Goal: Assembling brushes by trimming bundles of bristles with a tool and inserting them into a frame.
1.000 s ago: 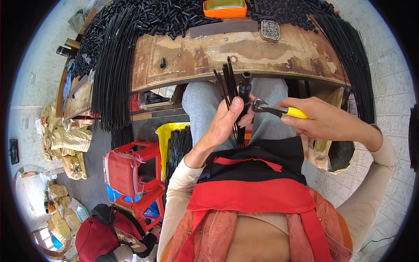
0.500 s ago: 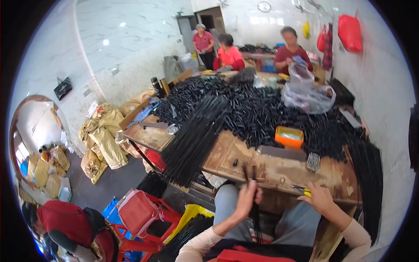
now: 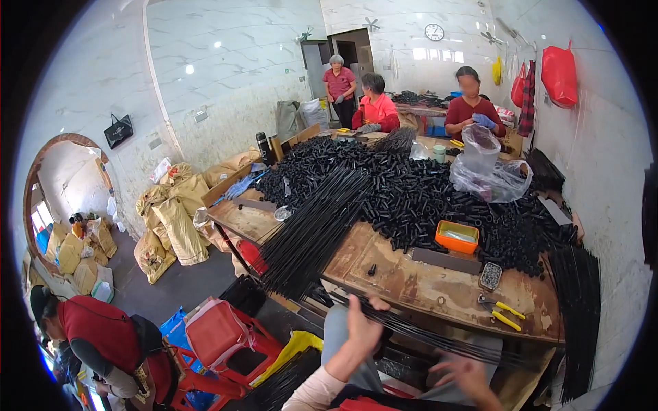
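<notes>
My left hand point(image 3: 362, 327) is closed round a bundle of thin black rods point(image 3: 432, 330), held slantwise over my lap below the table's front edge. Below the bundle's right part is my right hand point(image 3: 469, 378), somewhat blurred; its fingers look spread and hold nothing that I can see. Yellow-handled pliers point(image 3: 507, 316) lie on the table near its front right edge. A small black tubular part point(image 3: 372, 270) rests on bare wood in front of me. Beyond it lies a big heap of black tubular parts point(image 3: 418, 192).
A thick sheaf of black rods point(image 3: 315, 233) overhangs the wooden table point(image 3: 404, 281) at left; another point(image 3: 579, 315) hangs at right. An orange box point(image 3: 457, 236) and a tray of small metal pieces point(image 3: 491, 275) stand near. Red stools point(image 3: 219, 332) are at lower left. Several people work around.
The pliers have left my right hand and now lie on the table. My left hand has shifted left, and the rods it holds have swung from upright to slanting across my lap.
</notes>
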`<state>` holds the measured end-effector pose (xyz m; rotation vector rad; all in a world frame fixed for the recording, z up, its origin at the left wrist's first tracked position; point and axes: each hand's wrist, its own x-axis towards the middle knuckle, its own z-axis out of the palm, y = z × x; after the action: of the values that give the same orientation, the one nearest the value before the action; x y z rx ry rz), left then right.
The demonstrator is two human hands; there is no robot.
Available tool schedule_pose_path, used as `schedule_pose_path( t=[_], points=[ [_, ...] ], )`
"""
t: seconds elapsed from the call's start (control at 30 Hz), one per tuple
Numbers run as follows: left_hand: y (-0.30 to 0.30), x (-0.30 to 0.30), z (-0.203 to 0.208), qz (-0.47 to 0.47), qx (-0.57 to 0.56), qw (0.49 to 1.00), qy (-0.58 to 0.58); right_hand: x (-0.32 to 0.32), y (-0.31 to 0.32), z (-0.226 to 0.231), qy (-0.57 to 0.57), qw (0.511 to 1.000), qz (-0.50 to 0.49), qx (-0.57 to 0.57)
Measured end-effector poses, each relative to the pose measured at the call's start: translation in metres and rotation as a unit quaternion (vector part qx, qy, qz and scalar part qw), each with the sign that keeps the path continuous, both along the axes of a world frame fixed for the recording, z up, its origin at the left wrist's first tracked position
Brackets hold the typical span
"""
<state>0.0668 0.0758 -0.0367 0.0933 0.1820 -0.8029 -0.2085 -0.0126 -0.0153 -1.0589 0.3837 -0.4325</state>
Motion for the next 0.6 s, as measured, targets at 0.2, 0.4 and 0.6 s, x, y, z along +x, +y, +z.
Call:
schedule_pose_path(
  t=[0.2,0.4,0.6],
  points=[
    [-0.048,-0.069,-0.099,-0.137,0.137,0.958,0.213,-0.058,-0.03,0.033,0.011,0.915,-0.354,-0.194],
    [-0.044,-0.076,-0.178,-0.271,0.174,0.931,0.173,-0.074,-0.032,0.072,0.028,0.879,-0.397,-0.262],
    [0.037,-0.091,-0.292,-0.59,-0.146,0.791,0.073,-0.003,0.008,0.036,0.118,0.935,-0.113,-0.315]
  ],
)
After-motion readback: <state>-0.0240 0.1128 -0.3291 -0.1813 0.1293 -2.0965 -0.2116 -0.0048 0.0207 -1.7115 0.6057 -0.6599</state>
